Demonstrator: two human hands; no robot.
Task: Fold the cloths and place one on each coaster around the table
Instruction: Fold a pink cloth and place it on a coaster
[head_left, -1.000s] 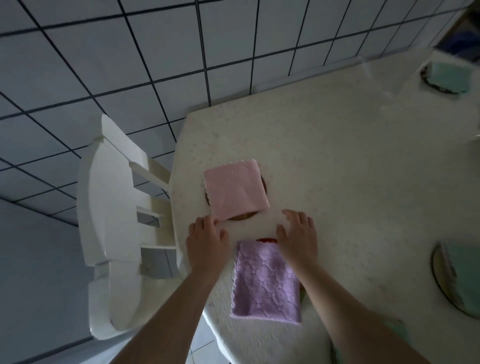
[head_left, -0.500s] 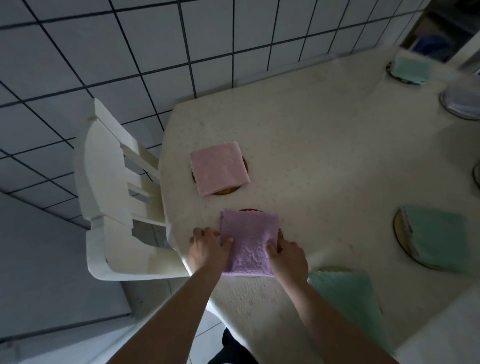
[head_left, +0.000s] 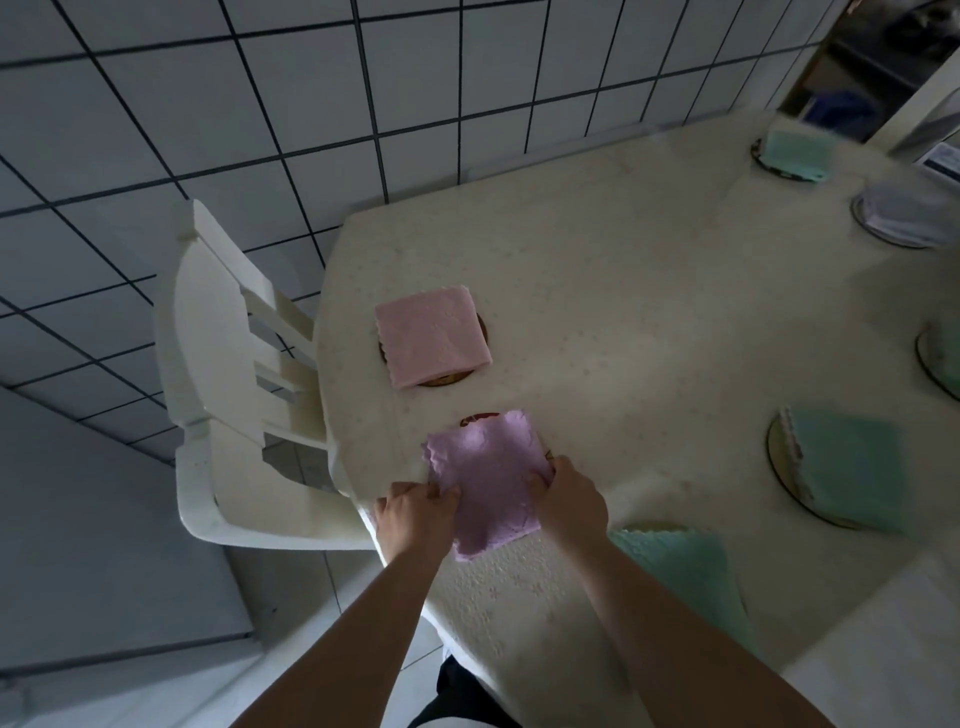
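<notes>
A folded purple cloth (head_left: 488, 480) lies near the table's front left edge, over a coaster (head_left: 480, 418) whose far rim peeks out. My left hand (head_left: 415, 512) pinches its left edge and my right hand (head_left: 571, 496) grips its right edge. A folded pink cloth (head_left: 431, 338) rests on another coaster (head_left: 441, 381) just beyond. Green folded cloths sit on coasters at the right (head_left: 844, 462), far right (head_left: 797, 150) and right edge (head_left: 945, 356). Another green cloth (head_left: 685, 566) lies beside my right forearm.
A white plastic chair (head_left: 218, 364) stands against the table's left side on the tiled floor (head_left: 208, 104). The table (head_left: 649, 291) wears a cream patterned cover. A round grey lidded dish (head_left: 909, 213) sits at the far right.
The purple cloth went from the table edge up onto the near coaster, with both hands now holding its sides. The camera view has swung right, showing more of the table.
</notes>
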